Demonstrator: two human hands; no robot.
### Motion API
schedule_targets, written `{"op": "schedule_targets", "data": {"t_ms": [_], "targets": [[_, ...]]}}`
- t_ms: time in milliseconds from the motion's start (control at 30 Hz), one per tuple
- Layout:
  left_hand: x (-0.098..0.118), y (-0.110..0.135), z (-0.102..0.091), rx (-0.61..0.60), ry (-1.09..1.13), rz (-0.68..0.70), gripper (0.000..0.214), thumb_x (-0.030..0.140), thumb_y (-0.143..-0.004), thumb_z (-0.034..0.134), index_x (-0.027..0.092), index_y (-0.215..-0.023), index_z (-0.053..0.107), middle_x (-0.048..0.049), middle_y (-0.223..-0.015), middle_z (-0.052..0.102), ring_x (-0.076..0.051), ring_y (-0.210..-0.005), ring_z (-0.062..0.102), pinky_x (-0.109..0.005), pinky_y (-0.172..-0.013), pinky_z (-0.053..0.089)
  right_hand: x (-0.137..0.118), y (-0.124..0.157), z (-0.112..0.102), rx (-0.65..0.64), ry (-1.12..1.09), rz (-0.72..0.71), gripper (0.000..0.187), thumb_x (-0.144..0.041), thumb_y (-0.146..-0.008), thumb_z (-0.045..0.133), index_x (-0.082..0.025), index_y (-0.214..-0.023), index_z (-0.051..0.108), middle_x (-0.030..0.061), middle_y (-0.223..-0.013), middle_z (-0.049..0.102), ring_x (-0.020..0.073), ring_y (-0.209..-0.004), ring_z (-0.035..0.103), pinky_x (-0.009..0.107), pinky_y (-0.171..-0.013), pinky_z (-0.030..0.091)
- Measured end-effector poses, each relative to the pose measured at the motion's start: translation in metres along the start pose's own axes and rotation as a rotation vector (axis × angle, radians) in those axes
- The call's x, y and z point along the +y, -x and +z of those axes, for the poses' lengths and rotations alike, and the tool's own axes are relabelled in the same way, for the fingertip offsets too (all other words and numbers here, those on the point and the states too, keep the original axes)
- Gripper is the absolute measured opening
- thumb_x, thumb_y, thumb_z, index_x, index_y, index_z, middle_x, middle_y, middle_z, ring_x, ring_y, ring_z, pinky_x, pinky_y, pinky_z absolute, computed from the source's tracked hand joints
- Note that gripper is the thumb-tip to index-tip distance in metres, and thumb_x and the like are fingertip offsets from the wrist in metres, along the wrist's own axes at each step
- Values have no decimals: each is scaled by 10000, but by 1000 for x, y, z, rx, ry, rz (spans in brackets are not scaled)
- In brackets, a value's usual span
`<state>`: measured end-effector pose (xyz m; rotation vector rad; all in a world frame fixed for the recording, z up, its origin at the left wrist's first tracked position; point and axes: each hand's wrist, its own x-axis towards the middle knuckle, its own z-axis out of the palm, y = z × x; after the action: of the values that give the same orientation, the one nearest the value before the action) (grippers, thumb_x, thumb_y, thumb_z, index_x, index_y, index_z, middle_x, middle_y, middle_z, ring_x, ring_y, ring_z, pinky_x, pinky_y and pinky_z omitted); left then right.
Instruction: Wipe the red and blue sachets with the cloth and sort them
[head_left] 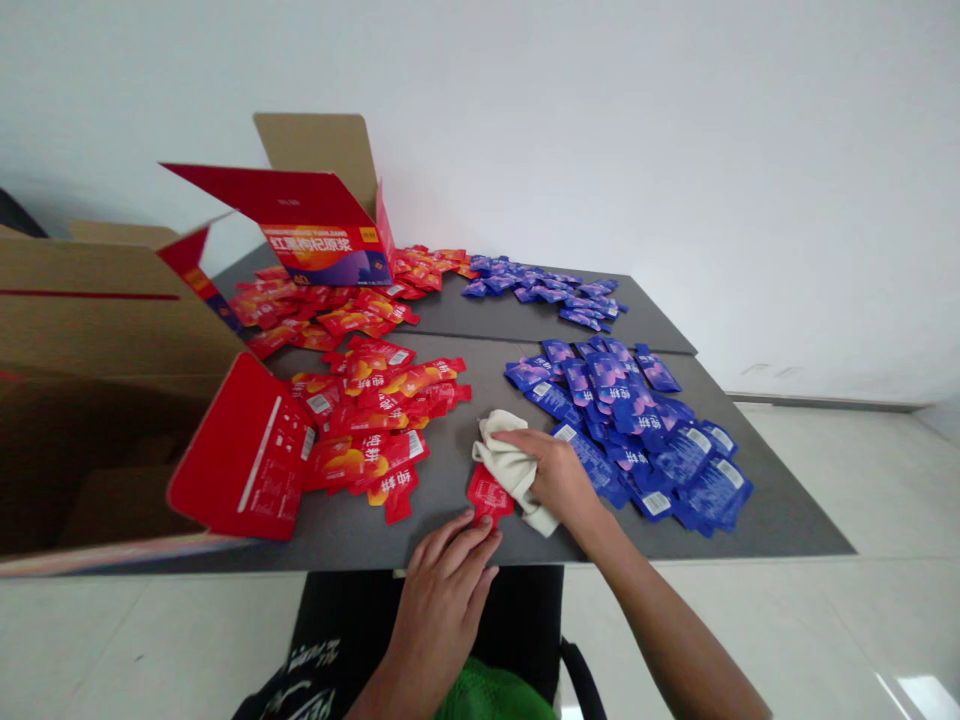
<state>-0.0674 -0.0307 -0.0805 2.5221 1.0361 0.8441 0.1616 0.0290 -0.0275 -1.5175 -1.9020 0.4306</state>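
My right hand grips a crumpled cream cloth and presses it onto a red sachet lying on the grey tabletop. The cloth hides the sachet's upper part. My left hand lies at the table's near edge, its extended fingertips at the sachet's lower end. Loose red sachets are heaped to the left of my hands. Blue sachets are spread to the right, close to my right hand.
A large open cardboard carton with a red flap stands at the left. A smaller open red carton sits at the back, among more red sachets. More blue sachets lie on a second table section behind. A white wall rises beyond.
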Motion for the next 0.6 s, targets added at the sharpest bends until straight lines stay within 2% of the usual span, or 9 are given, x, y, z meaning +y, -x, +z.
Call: {"op": "schedule_targets", "data": {"t_ms": [100, 167, 300, 467, 533, 600], "targets": [[0, -1, -2, 11, -12, 12, 337, 185, -995, 590, 253, -1314, 675, -46, -1316, 714, -277, -1279, 599, -454, -1025, 526, 10, -16, -10, 97, 67, 18, 488, -38, -850, 652, -244, -1283, 743, 85, -1302, 756, 276, -1191, 719, 405, -1037, 562], [0, -5, -5, 14, -1, 16, 299, 236, -1002, 607, 251, -1290, 685, -50, -1293, 720, -283, -1256, 605, -458, -1016, 526, 7, -10, -14, 195, 27, 7, 462, -73, -869, 659, -252, -1287, 741, 78, -1292, 760, 270, -1168, 725, 402, -1027, 567], [1, -22, -9, -16, 22, -59, 281, 355, -1033, 577, 259, -1277, 678, -65, -1215, 718, -269, -1149, 626, -436, -977, 528, -9, 34, -17, 384, -135, 18, 405, -171, -889, 710, -288, -1275, 747, 68, -1249, 774, 260, -1114, 740, 388, -989, 585], [-2, -44, 1, 86, -167, -198, 627, 474, -1005, 585, 170, -1536, 450, -164, -1364, 593, -338, -1213, 554, -493, -998, 489, -13, 91, -20, 438, -248, 23, 348, -287, -866, 777, -313, -1213, 784, 74, -1135, 813, 266, -1012, 781, 346, -886, 637], [-2, -53, 4, 50, -247, -235, 699, 483, -976, 624, 138, -1550, 424, -184, -1362, 584, -354, -1189, 560, -493, -957, 494, -8, 106, -21, 445, -272, 26, 320, -355, -880, 767, -308, -1195, 792, 78, -1105, 822, 265, -985, 793, 327, -861, 649], [0, -62, 3, -38, -296, -267, 701, 475, -948, 664, 128, -1523, 462, -182, -1306, 614, -355, -1144, 583, -484, -932, 490, -1, 115, -23, 442, -299, 19, 319, -420, -888, 759, -306, -1183, 797, 81, -1097, 826, 267, -979, 799, 314, -849, 655]]}}
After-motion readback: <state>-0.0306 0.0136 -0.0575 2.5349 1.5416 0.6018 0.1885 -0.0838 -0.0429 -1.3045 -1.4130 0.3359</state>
